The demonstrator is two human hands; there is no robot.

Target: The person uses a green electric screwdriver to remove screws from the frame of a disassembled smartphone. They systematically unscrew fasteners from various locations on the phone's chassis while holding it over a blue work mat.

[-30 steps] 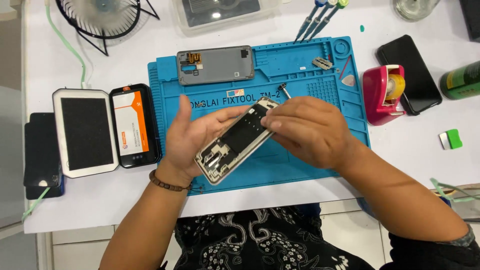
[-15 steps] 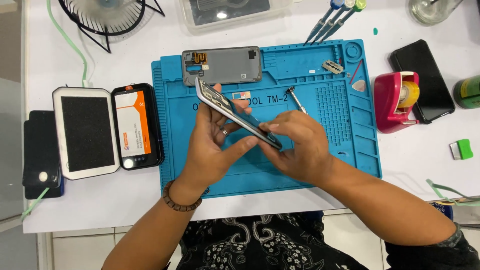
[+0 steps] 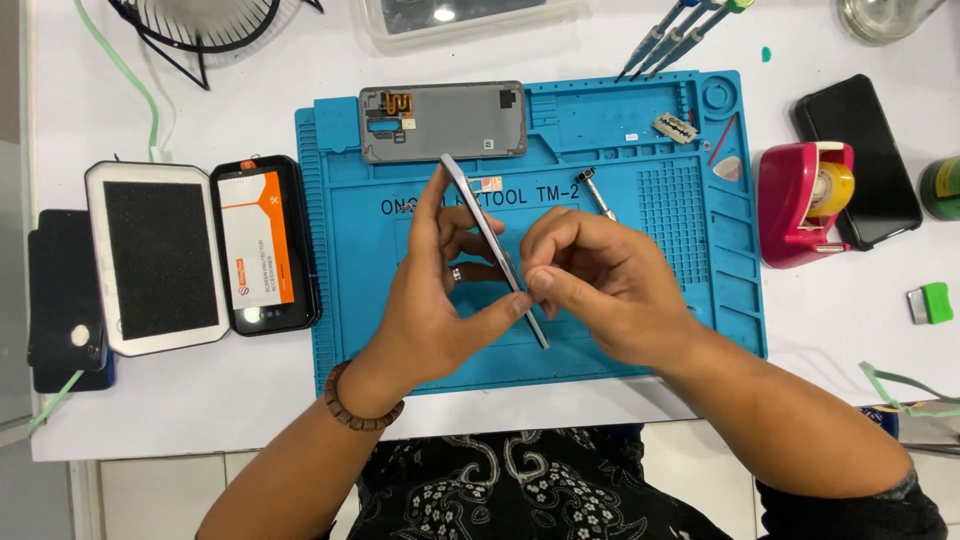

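Both hands meet over the middle of the blue work mat point(image 3: 340, 330), which lies on the white desk point(image 3: 830, 330). The left hand point(image 3: 435, 300) holds a phone point(image 3: 497, 255) turned on edge (only its thin silver side shows, slanting from upper left to lower right), with the thumb pressed against the lower part of that edge and the fingers curled behind it. The right hand point(image 3: 600, 280) has its fingertips bunched together and pinches the same edge near its lower end, touching the left thumb. The phone is raised above the mat, not lying on it. At the mat's far edge, a grey phone back panel point(image 3: 443, 122) lies flat, inside face up. Just right of the phone's top end, a small metal screwdriver bit point(image 3: 597, 192) rests on the mat, and a razor blade point(image 3: 675, 127) lies in a tray near the mat's far right corner. Toward the left edge of the desk sit a white case with a black foam pad point(image 3: 155, 258) and, touching it, a black box with an orange and white card point(image 3: 262, 245). Right of the mat stands a pink tape dispenser point(image 3: 800, 205), with a dark phone point(image 3: 870, 160) lying face up beside it. A beaded bracelet point(image 3: 350, 405) circles the left wrist.
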